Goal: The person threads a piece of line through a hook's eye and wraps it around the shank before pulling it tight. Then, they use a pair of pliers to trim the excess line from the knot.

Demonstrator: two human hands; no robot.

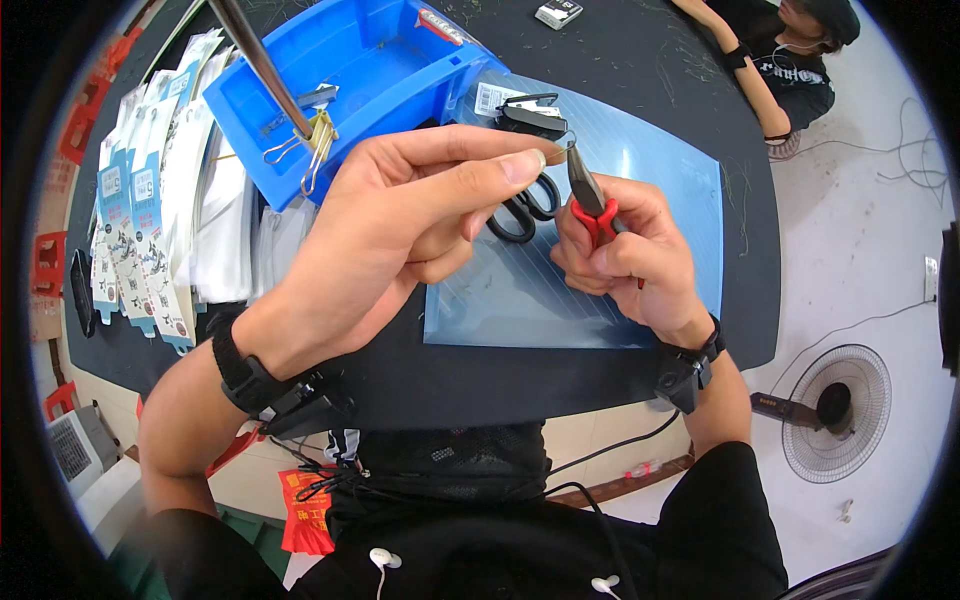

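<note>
My right hand (640, 245) is closed round the red handles of a pair of pliers (586, 190), their dark jaws pointing up. At the jaw tips is a small bent loop of thin wire (570, 138). My left hand (410, 205) pinches the thin wire between thumb and forefinger, just left of the jaws; much of the strand is too fine to make out. Below the pinch, black-handled scissors (515, 222) lie on a translucent blue sheet (560, 310), partly hidden by my left fingers. A black clip-like object (530, 117) rests beyond the hands.
A blue plastic bin (345, 135) stands far left, with a metal rod (262, 68) and a gold binder clip (318, 140) before it. Printed packages (145, 215) pile up at left. A person (790, 70) sits far right; a fan (836, 412) stands right of the table.
</note>
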